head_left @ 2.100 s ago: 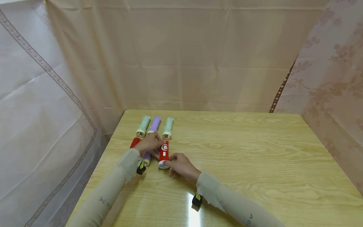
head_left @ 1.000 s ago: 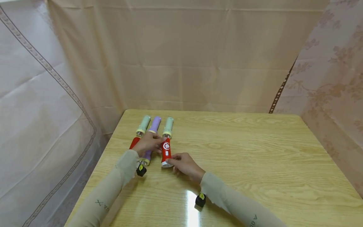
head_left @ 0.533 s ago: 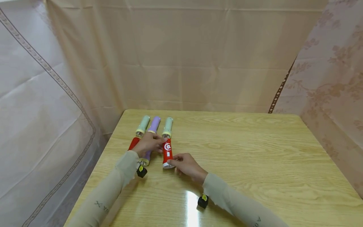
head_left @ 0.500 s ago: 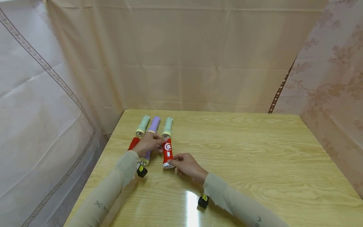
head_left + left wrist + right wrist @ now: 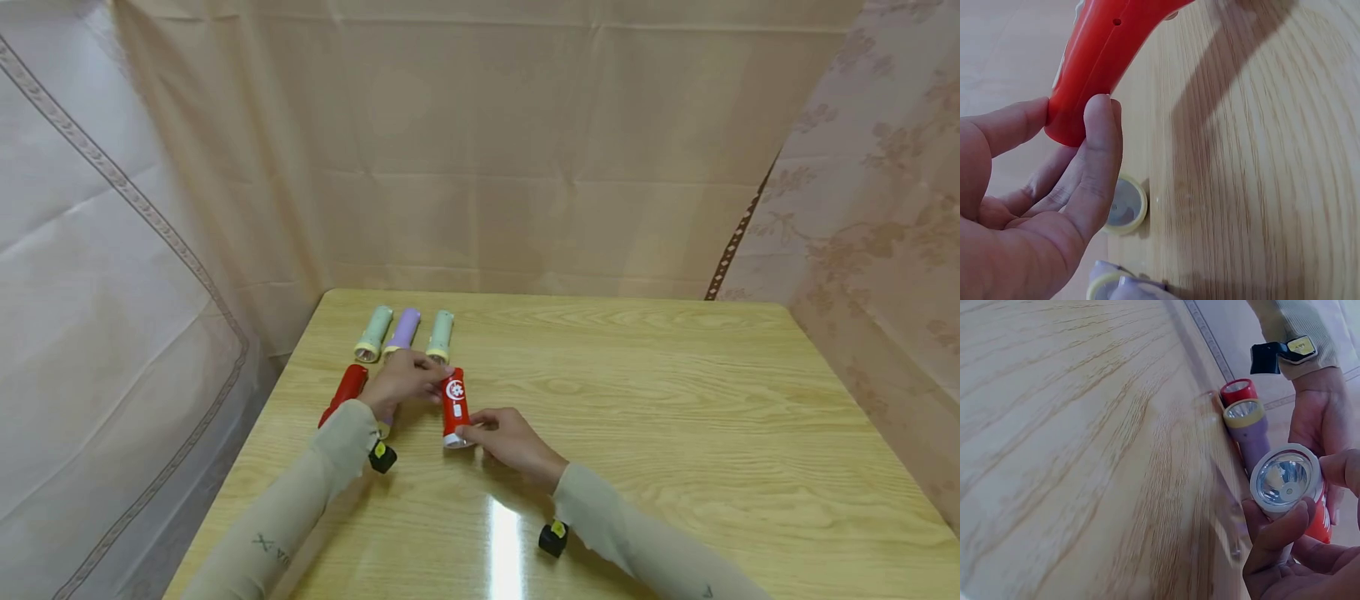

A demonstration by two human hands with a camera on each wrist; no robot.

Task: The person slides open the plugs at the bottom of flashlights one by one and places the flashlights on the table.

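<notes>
Head view: holds a red flashlight (image 5: 456, 400) at the left half of the bench (image 5: 675, 433) with left hand (image 5: 403, 381) and right hand (image 5: 517, 442). Left wrist: pinches the probably light, stiff, slick tail (image 5: 1065, 124) between fingers (image 5: 1099, 134). Right wrist: grips the white rim (image 5: 1290, 448), likely safest clear of the lens (image 5: 1279, 478).

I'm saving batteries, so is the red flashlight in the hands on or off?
Apparently off: the held red flashlight shows a silvery reflector without glow in the right wrist view.

Red flashlight (image 5: 462, 402) white-rimmed, white-emblemed | beyond it, yellow-rimmed mint-green flashlights (image 5: 374, 332) flank a lilac flashlight (image 5: 405, 328) | left of it, second red flashlight (image 5: 349, 387) | beneath it, yellow wood-grained table (image 5: 675, 417) | well behind it, beige curtain (image 5: 480, 150)
</notes>
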